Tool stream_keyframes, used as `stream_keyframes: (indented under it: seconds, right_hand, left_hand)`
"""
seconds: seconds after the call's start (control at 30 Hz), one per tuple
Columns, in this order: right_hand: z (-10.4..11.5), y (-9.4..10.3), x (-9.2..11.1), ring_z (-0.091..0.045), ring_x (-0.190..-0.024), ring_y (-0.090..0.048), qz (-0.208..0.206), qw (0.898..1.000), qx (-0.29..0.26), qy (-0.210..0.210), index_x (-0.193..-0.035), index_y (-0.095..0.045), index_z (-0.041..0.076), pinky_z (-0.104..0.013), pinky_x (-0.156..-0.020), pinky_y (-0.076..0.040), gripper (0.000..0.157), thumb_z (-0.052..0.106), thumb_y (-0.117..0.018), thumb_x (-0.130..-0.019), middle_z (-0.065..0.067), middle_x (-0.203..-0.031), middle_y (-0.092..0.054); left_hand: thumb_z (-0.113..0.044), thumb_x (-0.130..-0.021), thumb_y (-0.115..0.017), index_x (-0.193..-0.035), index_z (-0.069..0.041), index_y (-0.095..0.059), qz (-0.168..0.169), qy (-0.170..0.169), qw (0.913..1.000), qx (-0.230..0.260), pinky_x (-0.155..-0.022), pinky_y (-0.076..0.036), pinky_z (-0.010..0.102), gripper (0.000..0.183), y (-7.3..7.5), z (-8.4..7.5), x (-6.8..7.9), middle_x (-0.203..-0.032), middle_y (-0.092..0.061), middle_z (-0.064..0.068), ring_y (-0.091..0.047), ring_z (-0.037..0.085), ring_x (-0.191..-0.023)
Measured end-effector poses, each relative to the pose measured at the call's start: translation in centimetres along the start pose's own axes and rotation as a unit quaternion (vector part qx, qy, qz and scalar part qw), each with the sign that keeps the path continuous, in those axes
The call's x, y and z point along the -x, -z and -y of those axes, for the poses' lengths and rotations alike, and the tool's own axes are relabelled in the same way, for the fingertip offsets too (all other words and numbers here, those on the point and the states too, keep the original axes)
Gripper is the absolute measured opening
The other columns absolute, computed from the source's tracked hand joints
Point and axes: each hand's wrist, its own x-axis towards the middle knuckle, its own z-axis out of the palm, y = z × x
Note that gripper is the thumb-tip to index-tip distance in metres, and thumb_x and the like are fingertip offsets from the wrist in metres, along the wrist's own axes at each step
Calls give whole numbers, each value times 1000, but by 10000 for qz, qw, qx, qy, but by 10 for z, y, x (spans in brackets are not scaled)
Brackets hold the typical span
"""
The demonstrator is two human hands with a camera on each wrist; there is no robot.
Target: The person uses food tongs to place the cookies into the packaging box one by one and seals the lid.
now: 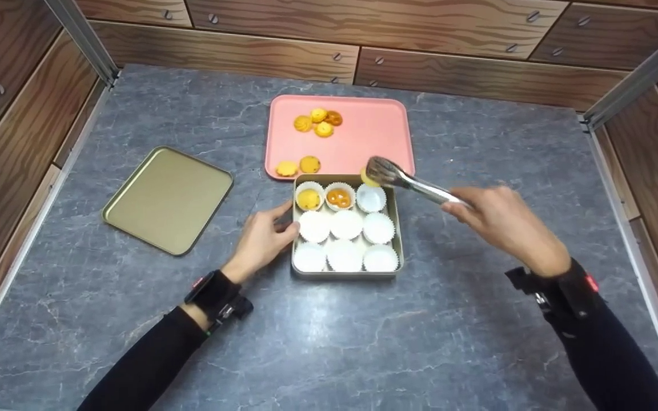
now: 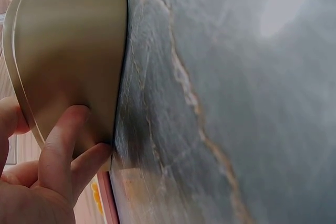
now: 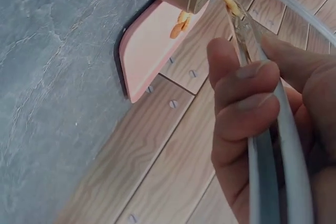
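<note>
On the grey marbled surface [image 1: 449,331] lies a pink tray [image 1: 372,128], with a gold lid [image 1: 166,200] to its left. A gold tin [image 1: 349,275] stands directly in front of the tray. The left hand [image 1: 260,237] rests extended fingers against the tin's left wall; the right hand [image 1: 506,225] curls round metal tongs [image 1: 417,185]. White paper cups [image 1: 346,224] line the tin, two holding cookies [image 1: 308,199]. The tongs' tips hold a yellow cookie [image 1: 366,178] near the tin's far right corner.
</note>
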Motion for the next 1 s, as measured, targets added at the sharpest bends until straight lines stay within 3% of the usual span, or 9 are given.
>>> stream_keyframes:
  seconds: [0.27, 0.4, 0.73, 0.9, 1.0]
  right_hand:
    - [15, -6, 10, -9, -50, -39, 20, 9982, 590, 111, -90, -64, 15, -28, -42, -34, 18, 28, -65, -103, 8, -62, -43]
    - [24, -7, 9, -12, -51, -41, 50, 9959, 885, 169, -85, -60, 15, -30, -43, -35, 22, 27, -67, -102, 8, -61, -42]
    - [33, -6, 2, -15, -50, -39, 407, 9924, 1158, 115, -79, -52, 13, -30, -41, -34, 31, 27, -68, -102, 4, -61, -40]
    - [34, -6, 1, -16, -49, -41, 373, 9914, 1237, 211, -82, -54, 11, -31, -40, -37, 29, 27, -68, -101, 3, -61, -42]
    - [34, -6, 1, -16, -49, -42, 186, 9899, 1361, 345, -86, -57, 8, -33, -40, -40, 26, 26, -70, -100, 2, -62, -44]
  left_hand:
    - [-16, -94, -69, -147, -1, -52, -60, -120, 9999, -55, -44, -42, 19, 58, -2, 2, -2, -122, -71, 24, -47, 6, -50]
    - [-15, -93, -70, -146, -1, -54, -143, -211, 9996, -111, -47, -44, 18, 57, -3, 4, -3, -138, -61, 22, -52, 6, -53]
    - [-16, -94, -70, -147, -1, -53, -100, -131, 9998, -94, -43, -40, 18, 57, -2, 2, -2, -139, -61, 22, -42, 5, -45]
    - [-15, -95, -69, -148, -1, -51, -31, -94, 10000, -12, -43, -43, 19, 58, -1, 2, -1, -138, -62, 23, -46, 7, -47]
    - [-15, -95, -69, -148, -2, -50, -13, -49, 10000, 36, -46, -48, 20, 58, 0, 1, -1, -142, -59, 22, -56, 10, -54]
